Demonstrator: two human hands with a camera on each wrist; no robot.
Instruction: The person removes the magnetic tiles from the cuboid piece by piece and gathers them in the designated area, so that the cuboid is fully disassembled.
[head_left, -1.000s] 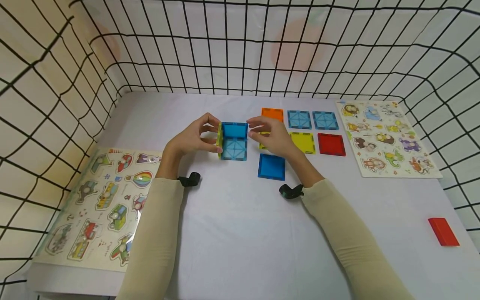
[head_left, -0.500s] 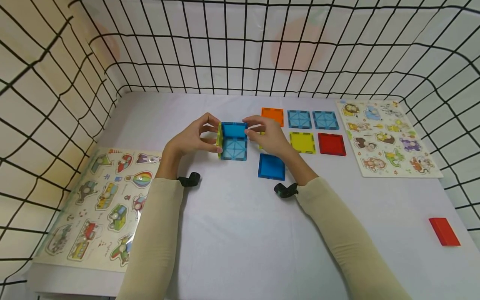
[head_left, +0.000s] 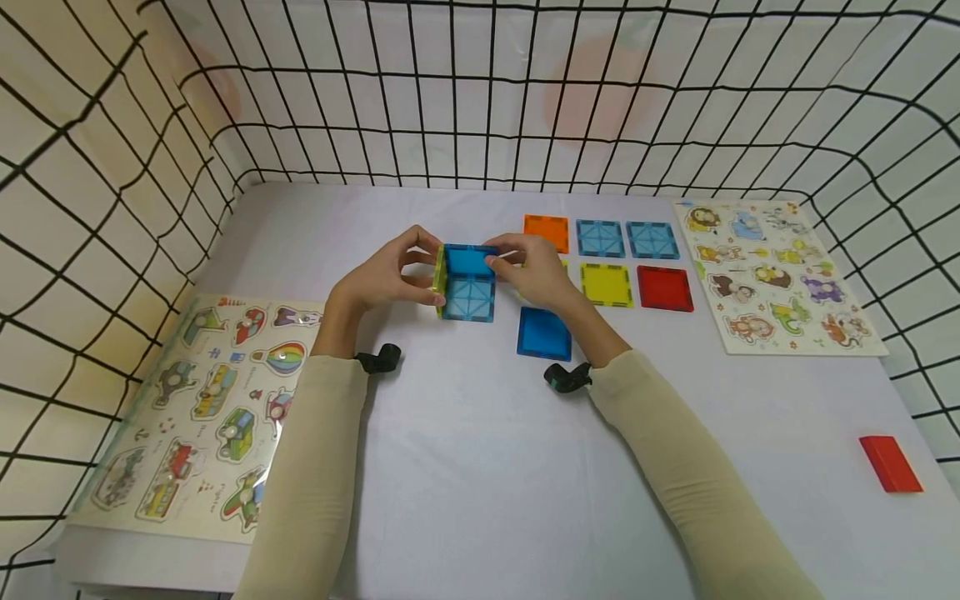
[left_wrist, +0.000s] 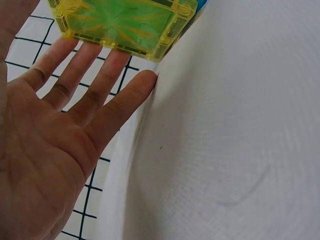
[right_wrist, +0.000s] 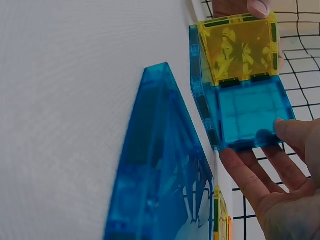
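Note:
A partial box of square magnetic tiles stands on the white table: a light blue tile [head_left: 468, 300] lies flat, an upright blue tile [head_left: 465, 261] rises along its far edge, and an upright yellow tile [head_left: 440, 282] forms its left side. My left hand [head_left: 377, 268] holds the yellow tile by its edges, thumb at the near edge and fingers toward the far one. My right hand [head_left: 538, 271] pinches the right edge of the upright blue tile, its thumb [right_wrist: 290, 131] on the inner face. The yellow and blue tiles meet along one edge in the right wrist view.
A loose blue tile [head_left: 543, 333] lies nearest the right forearm. Behind are orange [head_left: 547, 232], light blue [head_left: 600, 239], yellow [head_left: 606, 285] and red [head_left: 665, 289] tiles. Picture boards lie left [head_left: 202, 417] and right [head_left: 783, 283]; a red block [head_left: 890, 464] sits far right. Black wire mesh [head_left: 487, 125] surrounds the table.
My right hand has moved slightly left, from beside the upright blue tile to pinching its right edge. The left hand and the tiles have stayed in place.

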